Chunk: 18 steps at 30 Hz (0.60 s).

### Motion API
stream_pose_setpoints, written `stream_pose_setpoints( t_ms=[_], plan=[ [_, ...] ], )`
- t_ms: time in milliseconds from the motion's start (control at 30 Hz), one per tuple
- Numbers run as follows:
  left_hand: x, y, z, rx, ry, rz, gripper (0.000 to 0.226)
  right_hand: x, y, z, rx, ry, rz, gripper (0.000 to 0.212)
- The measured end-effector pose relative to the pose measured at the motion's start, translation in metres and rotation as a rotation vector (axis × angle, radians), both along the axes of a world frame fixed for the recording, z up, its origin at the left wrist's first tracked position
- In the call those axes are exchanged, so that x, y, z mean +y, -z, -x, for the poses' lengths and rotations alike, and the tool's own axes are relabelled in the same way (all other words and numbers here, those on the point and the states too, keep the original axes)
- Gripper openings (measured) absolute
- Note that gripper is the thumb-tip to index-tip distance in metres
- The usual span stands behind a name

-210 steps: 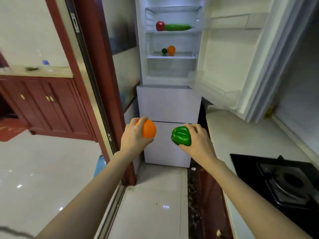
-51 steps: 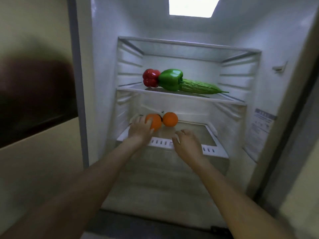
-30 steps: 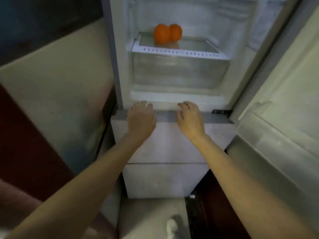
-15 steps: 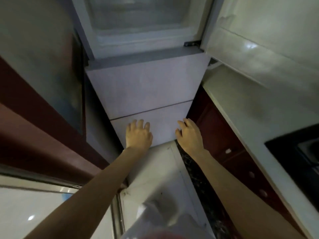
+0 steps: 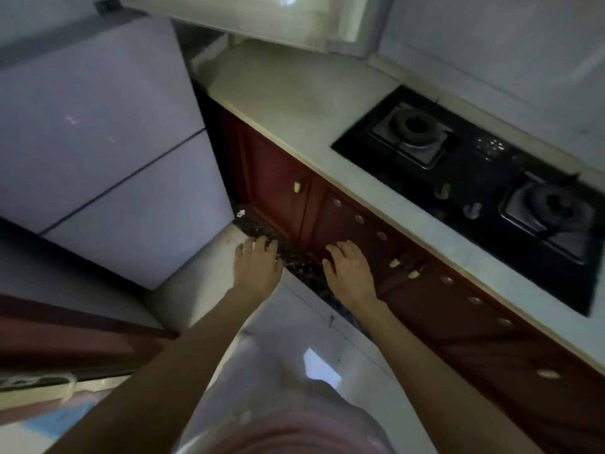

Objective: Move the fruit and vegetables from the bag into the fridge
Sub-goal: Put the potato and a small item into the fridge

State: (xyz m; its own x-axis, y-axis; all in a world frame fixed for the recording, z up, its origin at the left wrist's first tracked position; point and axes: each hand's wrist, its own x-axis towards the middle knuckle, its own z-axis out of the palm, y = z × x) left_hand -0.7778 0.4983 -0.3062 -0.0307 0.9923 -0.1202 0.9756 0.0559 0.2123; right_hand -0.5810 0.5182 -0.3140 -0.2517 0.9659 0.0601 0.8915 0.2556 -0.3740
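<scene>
Both my hands are held out in front of me, palms down, fingers relaxed and empty. My left hand [image 5: 257, 265] hovers over the pale floor near the fridge's lower corner. My right hand [image 5: 350, 271] hovers in front of the dark red cabinet doors. The fridge [image 5: 98, 132] shows only its grey lower drawer fronts at the left; its open door [image 5: 294, 21] juts across the top. The shelves, the fruit and vegetables inside, and the bag are out of view.
A pale countertop [image 5: 294, 103] runs along the right with a black two-burner gas hob [image 5: 484, 172]. Red cabinets [image 5: 425, 290] with small knobs stand beneath it. A dark speckled strip [image 5: 294, 257] borders the glossy floor [image 5: 327, 339]. A red door frame [image 5: 65, 339] is at the left.
My hands let go of the orange and the green pepper on the fridge shelves and drew back empty. My view swung down and right, from the fridge interior toward the floor and the hob.
</scene>
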Motion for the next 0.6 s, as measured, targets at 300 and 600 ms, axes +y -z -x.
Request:
stream_pose_setpoints(
  t_ms=[300,600],
  plan=[
    [-0.045,0.008,-0.177,-0.050,0.343,-0.012,0.037,-0.114,0.006,-0.157,-0.029,0.333,0.063,0.036],
    [-0.066,-0.012,-0.330,-0.073,0.684,0.049,0.047,-0.204,-0.011,-0.269,-0.017,0.752,0.053,0.032]
  ],
)
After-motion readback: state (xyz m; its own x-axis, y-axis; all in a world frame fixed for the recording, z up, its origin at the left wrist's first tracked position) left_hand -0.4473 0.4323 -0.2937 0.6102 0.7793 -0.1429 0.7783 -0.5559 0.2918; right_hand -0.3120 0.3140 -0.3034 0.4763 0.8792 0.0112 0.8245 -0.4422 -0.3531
